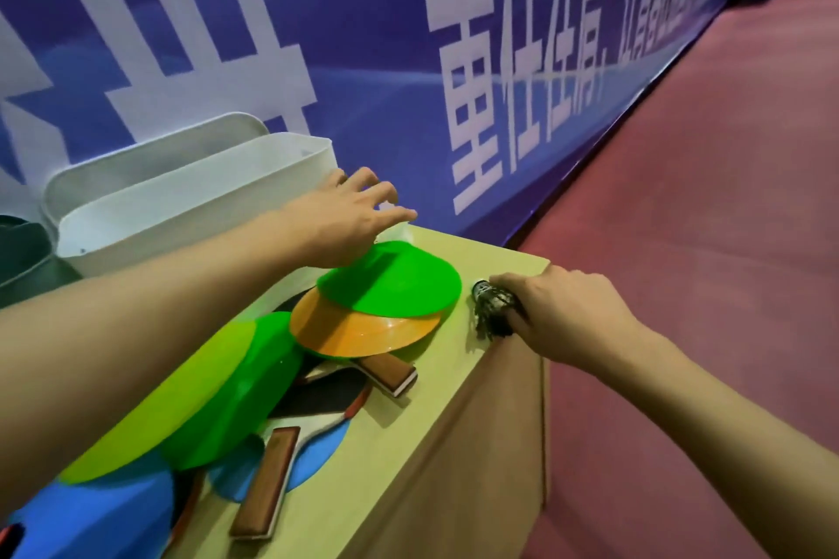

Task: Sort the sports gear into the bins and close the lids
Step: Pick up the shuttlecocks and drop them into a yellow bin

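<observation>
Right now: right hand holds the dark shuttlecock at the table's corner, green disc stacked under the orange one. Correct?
One error. The head view shows the green disc lying on top of the orange disc, not under it. The rest stands: the right hand holds the dark shuttlecock near the table corner.

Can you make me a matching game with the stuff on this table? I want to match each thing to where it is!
Things:
1. green disc cone
2. orange disc cone
3. dark shuttlecock
4. white bin

Places:
A. gripped in the right hand
B. at the back by the blue banner, lid off
C. on top of the orange one, under the left hand
D. lying over the paddle handles

Pairs: 1-C, 2-D, 3-A, 4-B
</observation>
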Demonstrator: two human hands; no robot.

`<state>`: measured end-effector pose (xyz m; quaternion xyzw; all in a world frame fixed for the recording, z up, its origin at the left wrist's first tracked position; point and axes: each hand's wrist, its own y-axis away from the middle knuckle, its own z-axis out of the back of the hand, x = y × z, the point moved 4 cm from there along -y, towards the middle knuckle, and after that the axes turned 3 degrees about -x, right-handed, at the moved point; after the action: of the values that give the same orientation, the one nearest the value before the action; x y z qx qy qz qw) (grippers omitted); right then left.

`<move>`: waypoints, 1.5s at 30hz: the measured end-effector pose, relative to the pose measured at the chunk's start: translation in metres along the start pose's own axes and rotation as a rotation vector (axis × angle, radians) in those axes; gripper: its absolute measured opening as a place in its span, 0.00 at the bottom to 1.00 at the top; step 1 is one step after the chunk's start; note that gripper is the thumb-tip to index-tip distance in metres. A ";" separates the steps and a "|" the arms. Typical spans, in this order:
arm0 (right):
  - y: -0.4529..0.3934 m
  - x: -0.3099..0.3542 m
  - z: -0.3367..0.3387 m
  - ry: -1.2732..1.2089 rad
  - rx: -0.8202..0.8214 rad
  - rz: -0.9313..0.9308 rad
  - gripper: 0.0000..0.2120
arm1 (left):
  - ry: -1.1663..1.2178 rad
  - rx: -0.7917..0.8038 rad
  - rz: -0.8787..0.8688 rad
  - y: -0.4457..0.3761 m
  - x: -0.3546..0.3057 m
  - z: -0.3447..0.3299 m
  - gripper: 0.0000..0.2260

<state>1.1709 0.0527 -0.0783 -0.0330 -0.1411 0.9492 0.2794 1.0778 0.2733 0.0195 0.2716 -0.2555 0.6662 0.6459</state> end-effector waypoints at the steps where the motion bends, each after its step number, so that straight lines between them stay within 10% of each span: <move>1: 0.000 0.001 -0.003 0.002 -0.002 0.002 0.18 | -0.014 0.006 -0.010 -0.013 -0.001 -0.005 0.30; 7: -0.007 0.004 -0.008 0.016 0.011 -0.018 0.13 | -0.146 0.112 -0.015 -0.061 -0.004 -0.034 0.31; 13: -0.008 0.006 -0.011 0.053 -0.025 -0.036 0.17 | -0.064 0.200 0.027 -0.069 0.010 -0.048 0.12; 23: -0.004 0.026 0.004 0.117 -0.043 0.000 0.30 | -0.098 -0.169 -0.001 0.000 0.024 0.002 0.07; 33: 0.047 0.107 0.080 -0.021 -0.318 0.170 0.28 | -0.076 -0.215 0.171 0.194 0.041 0.076 0.07; 45: 0.155 0.358 0.210 -0.284 -0.616 0.657 0.28 | -0.081 -0.140 0.529 0.558 0.055 0.143 0.08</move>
<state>0.7593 0.0687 0.0846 -0.0273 -0.4352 0.8963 -0.0805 0.5235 0.1941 0.1663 0.1763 -0.3886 0.7811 0.4559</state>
